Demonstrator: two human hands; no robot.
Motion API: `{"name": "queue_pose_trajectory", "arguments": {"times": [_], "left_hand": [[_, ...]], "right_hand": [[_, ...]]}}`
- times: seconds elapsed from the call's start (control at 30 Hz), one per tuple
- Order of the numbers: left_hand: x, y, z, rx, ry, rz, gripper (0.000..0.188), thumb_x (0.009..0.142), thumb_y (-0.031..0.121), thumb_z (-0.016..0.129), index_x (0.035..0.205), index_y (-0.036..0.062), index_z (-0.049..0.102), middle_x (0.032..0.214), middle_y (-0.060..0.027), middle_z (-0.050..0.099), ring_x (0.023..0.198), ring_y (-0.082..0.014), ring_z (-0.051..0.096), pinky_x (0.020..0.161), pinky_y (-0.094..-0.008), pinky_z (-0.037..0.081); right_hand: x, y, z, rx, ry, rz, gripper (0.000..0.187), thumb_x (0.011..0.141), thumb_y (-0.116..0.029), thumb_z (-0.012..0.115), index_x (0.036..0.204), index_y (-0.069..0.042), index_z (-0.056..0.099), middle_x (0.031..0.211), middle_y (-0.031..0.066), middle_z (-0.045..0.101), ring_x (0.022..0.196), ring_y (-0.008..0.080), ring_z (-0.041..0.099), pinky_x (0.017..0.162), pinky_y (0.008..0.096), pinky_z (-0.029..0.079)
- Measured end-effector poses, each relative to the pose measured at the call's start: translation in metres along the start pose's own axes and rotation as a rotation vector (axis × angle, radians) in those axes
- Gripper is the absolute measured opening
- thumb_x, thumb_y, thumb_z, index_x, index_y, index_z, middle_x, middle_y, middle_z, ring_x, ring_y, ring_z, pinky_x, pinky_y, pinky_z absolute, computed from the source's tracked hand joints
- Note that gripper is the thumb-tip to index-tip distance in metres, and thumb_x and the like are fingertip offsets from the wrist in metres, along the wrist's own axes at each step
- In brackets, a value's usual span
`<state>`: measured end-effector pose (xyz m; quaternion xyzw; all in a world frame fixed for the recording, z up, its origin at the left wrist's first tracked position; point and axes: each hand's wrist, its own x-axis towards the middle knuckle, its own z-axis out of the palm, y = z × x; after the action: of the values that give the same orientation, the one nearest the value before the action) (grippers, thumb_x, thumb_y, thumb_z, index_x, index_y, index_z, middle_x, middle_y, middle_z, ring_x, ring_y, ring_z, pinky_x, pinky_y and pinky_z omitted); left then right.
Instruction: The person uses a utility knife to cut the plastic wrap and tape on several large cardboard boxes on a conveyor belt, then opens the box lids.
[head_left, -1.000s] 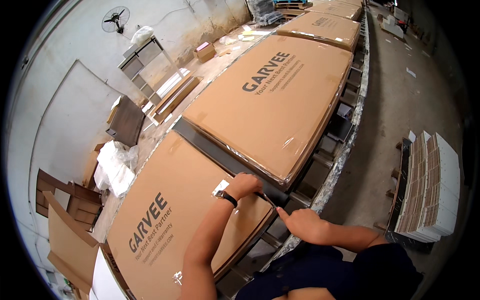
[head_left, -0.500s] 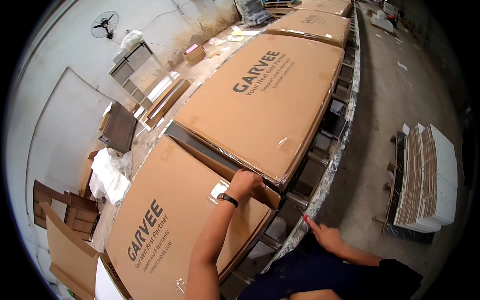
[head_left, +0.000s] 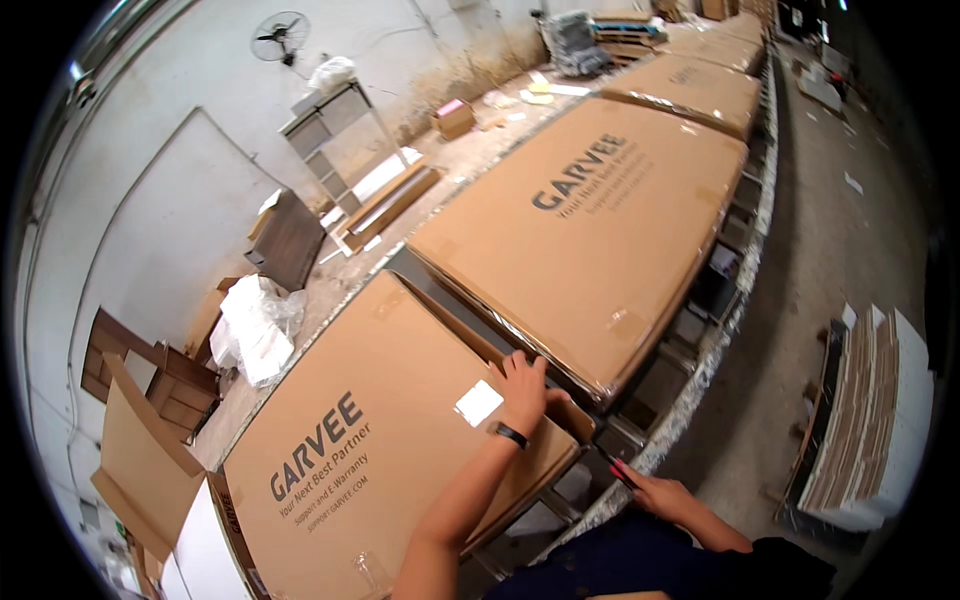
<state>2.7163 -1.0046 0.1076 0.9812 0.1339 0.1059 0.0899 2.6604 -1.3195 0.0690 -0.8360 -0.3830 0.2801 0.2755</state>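
A large brown cardboard box (head_left: 400, 420) lies flat on the roller conveyor in front of me, a white label (head_left: 479, 403) near its right end. My left hand (head_left: 525, 390), a dark band at its wrist, is closed over the raised end flap (head_left: 573, 420) at the box's far right corner. Beside the conveyor rail my right hand (head_left: 662, 497) grips a slim red-handled tool (head_left: 622, 472). Its thin dark end points toward that corner; the exact kind is too small to tell. The box's inside is mostly hidden.
Another closed box (head_left: 580, 240) lies just beyond, with more boxes along the conveyor. Its metal rail (head_left: 690, 410) runs on my right. Stacked panels (head_left: 870, 420) stand on the floor at right. An open carton (head_left: 150, 460) and plastic wrap (head_left: 258, 325) are at left.
The view has swung left, so everything sits further right. My left hand's fingers have shifted on the flap, and the tool in my right hand has come nearer the box corner.
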Motion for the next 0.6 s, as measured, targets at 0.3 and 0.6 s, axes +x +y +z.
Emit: {"name": "queue_pose_trajectory", "arguments": {"times": [0.3,0.6], "left_hand": [[0.020,-0.020,0.016,0.122,-0.408,-0.147,0.110,0.048,0.075,0.065,0.128,0.0024,0.045,0.140,-0.0390,0.012,0.129,-0.0581,0.008,0.101,-0.0666,0.001],[0.047,-0.004,0.007,0.009,-0.618,-0.182,0.100,0.045,0.070,0.071,0.116,-0.0004,0.059,0.145,-0.0329,0.005,0.125,-0.0635,-0.009,0.096,-0.0690,-0.010]], "right_hand": [[0.103,-0.044,-0.121,0.038,0.274,-0.411,0.063,0.086,-0.010,0.053,0.142,-0.014,0.024,0.106,0.0187,0.059,0.082,0.0366,0.061,0.068,0.0401,0.050],[0.461,-0.199,-0.091,-0.275,0.120,-0.501,0.055,0.089,-0.013,0.043,0.141,-0.014,0.023,0.092,0.0280,0.060,0.081,0.0411,0.060,0.070,0.0475,0.047]]}}
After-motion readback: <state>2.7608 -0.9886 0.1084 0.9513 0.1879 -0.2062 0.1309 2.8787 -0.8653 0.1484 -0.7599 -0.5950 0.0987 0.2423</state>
